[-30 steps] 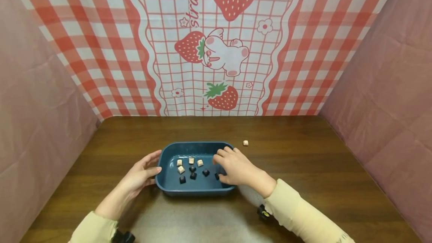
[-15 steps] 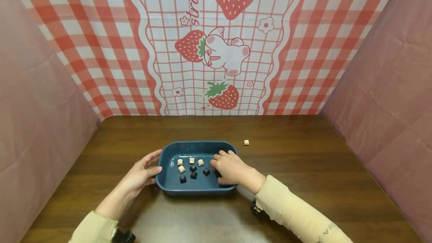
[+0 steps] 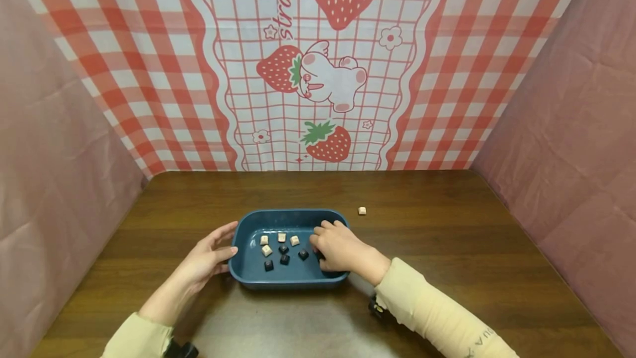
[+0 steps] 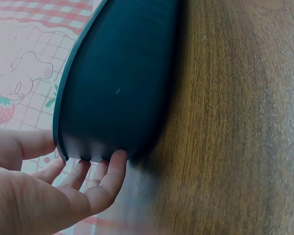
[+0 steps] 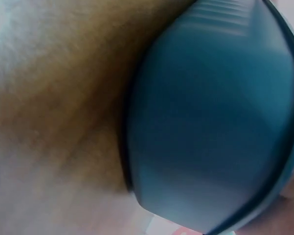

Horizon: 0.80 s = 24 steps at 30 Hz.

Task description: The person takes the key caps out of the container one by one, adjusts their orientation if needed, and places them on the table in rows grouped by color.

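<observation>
A brown wood-grain surface (image 3: pixel 422 225) meets a red-and-white strawberry cloth (image 3: pixel 377 153) behind, with pink cloth (image 3: pixel 556 142) at both sides. On it sits a blue, round-cornered tray (image 3: pixel 289 282) holding small, squarish black keycaps (image 3: pixel 303 254) and cream keycaps (image 3: pixel 266 250); another cream one lies outside. The left hand (image 3: pixel 205 256), loosely open, touches the tray's left end; the right hand (image 3: pixel 340 247) curls inside it, any grip hidden.

Blue tray (image 3: pixel 288 284) sitting flat on the desk (image 3: pixel 437 236), rounded corners, four cream keycaps (image 3: pixel 266 251) grouped inside, four black keycaps (image 3: pixel 303 254) in plain view alongside, and one loose cream keycap (image 3: pixel 362 211) out there, just off the far right corner!
</observation>
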### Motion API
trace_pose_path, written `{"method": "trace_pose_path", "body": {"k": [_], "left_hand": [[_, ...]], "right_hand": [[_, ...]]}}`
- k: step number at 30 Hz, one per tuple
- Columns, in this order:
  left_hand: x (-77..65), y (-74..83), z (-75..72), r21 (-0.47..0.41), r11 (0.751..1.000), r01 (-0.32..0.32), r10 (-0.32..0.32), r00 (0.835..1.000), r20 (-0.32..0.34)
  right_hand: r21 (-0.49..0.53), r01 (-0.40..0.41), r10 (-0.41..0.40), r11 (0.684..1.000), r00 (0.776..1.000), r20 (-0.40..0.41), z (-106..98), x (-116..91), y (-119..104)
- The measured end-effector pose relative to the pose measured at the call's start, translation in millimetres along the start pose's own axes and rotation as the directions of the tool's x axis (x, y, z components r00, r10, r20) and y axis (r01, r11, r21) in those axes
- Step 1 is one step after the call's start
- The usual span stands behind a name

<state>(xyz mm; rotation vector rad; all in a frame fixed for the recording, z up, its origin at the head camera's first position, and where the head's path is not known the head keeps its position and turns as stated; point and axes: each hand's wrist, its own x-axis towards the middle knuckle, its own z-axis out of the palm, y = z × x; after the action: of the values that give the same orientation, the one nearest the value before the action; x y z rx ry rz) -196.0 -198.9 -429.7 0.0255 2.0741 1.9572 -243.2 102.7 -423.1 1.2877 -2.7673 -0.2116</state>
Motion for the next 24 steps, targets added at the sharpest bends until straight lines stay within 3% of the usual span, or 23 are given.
{"method": "trace_pose_path", "body": {"k": [10, 24], "left_hand": [[0.0, -0.4, 0.9, -0.006, 1.000, -0.001, 0.001, 1.000, 0.001], [-0.5, 0.4, 1.3, -0.007, 1.000, -0.002, 0.002, 1.000, -0.009]], "right_hand": [[0.005, 0.011, -0.011, 1.000, 0.999, -0.040, -20.9, -1.6, 10.3], [0.050, -0.073, 0.076, 0.996, 0.994, -0.072, -56.4, -11.4, 34.0]]}}
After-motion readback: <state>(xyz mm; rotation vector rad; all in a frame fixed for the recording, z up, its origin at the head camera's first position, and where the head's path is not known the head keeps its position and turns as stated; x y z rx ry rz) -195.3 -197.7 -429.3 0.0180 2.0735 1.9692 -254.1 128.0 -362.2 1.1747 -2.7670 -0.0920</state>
